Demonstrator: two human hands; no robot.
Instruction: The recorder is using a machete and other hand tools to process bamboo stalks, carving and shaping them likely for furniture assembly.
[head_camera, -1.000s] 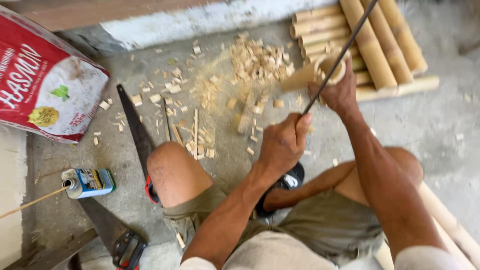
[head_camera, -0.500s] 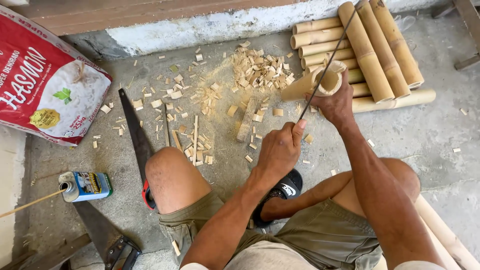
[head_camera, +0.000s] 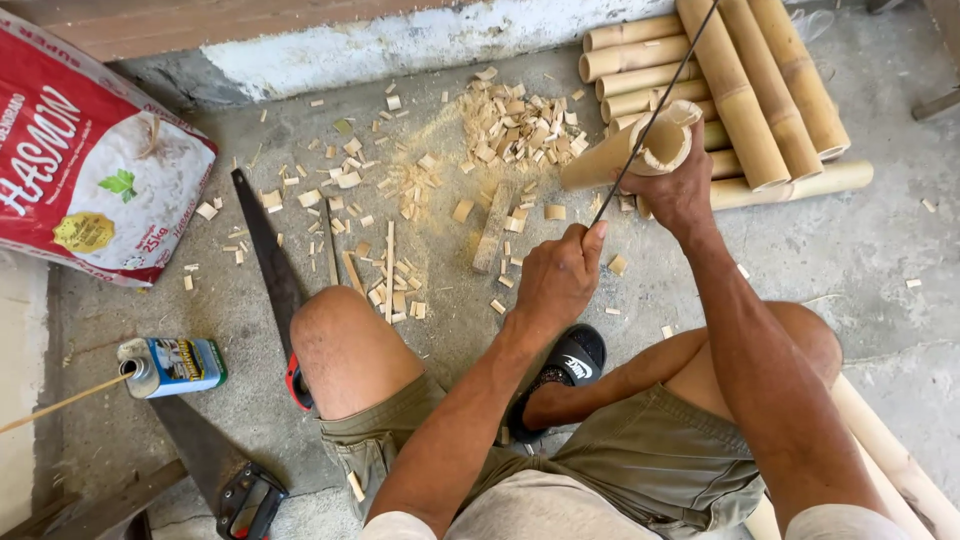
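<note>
I sit on a concrete floor with my knees apart. My right hand (head_camera: 680, 190) grips a short hollow bamboo tube (head_camera: 625, 150), its open end facing up toward me. My left hand (head_camera: 555, 275) is closed on a thin dark metal rod (head_camera: 655, 110) that slants up and to the right, crossing the tube's open mouth. Whether the rod goes inside the tube I cannot tell.
Bamboo poles (head_camera: 745, 90) are stacked at the upper right. Wood chips and sawdust (head_camera: 510, 130) litter the floor ahead. A hand saw (head_camera: 265, 265) lies left of my knee, a second saw (head_camera: 215, 465) and a small can (head_camera: 170, 365) nearer. A red sack (head_camera: 85, 170) lies at left.
The view has shifted slightly and both hands with the tube and rod have stayed together; my left hand has slid a little along the rod.
</note>
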